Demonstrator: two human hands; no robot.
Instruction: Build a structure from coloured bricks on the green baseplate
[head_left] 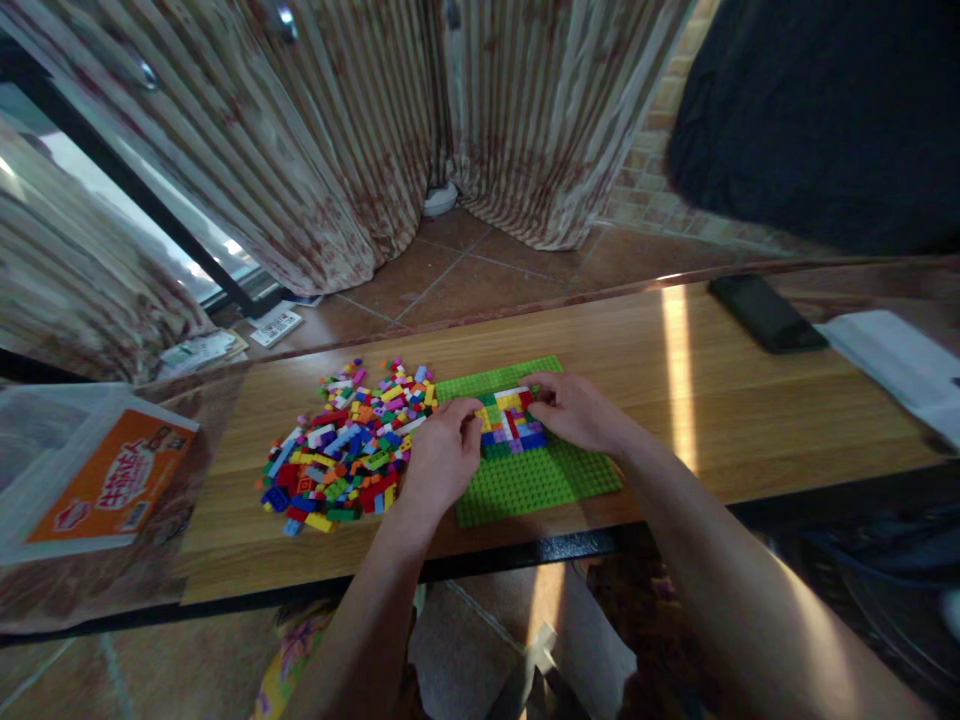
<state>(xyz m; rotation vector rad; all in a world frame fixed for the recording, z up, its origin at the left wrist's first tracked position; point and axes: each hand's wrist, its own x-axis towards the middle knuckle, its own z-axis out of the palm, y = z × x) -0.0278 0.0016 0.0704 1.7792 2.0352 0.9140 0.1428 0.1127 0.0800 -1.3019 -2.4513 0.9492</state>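
A green studded baseplate lies on the wooden table, with a patch of colourful toy bricks pressed together on its middle. My left hand is over the plate's left edge, fingers curled together at the left side of the patch; whatever they may hold is hidden. My right hand rests at the patch's upper right, thumb and forefinger bent close to a white brick and a red brick there. Whether it grips one cannot be made out. Left of the plate spreads a heap of loose toy bricks in many colours.
A clear plastic box with an orange label stands at the table's left end. Toward the right lie a black phone and a white sheet. The table's front edge is dark. Striped curtains hang behind.
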